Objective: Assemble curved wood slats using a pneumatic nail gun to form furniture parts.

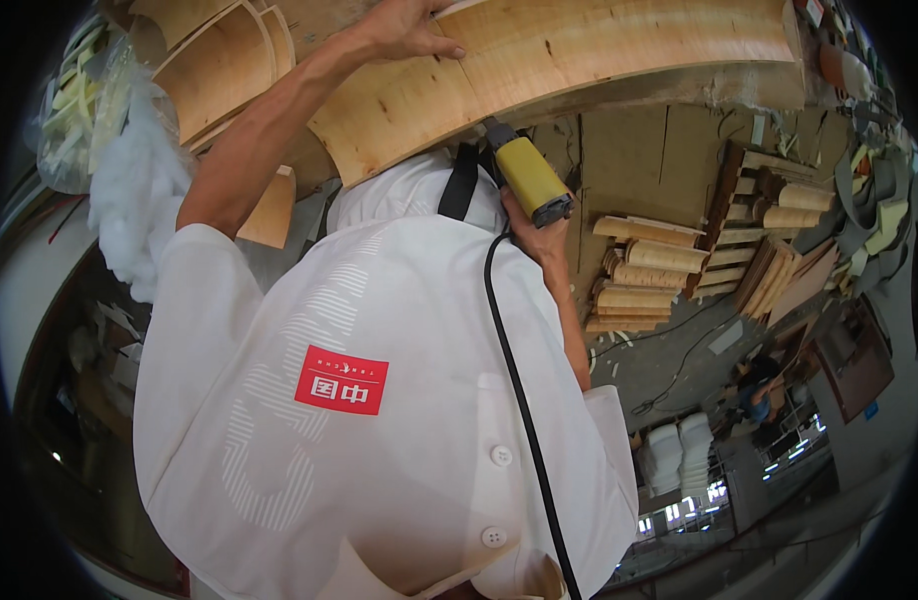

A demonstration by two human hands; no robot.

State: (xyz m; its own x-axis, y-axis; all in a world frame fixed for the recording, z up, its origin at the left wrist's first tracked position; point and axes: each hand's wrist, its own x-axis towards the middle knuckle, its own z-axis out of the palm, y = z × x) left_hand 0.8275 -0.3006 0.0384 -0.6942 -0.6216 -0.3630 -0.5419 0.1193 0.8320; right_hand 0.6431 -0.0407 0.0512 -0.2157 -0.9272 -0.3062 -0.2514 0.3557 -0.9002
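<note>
A long, curved plywood panel spans the top of the head view. My left hand rests on its upper face, thumb stretched out, with some fingers cut off by the picture's edge. Below the panel's near edge, my right hand is wrapped round a yellow corded trim router. The router's dark head meets the panel's near edge; the bit is hidden. Its black cord runs down across the front of my white shirt.
More curved plywood pieces stand at the upper left, beside white fluffy stuffing. Stacked curved pieces and a wooden pallet lie on the floor at right. Cables trail there. Farther back is another person.
</note>
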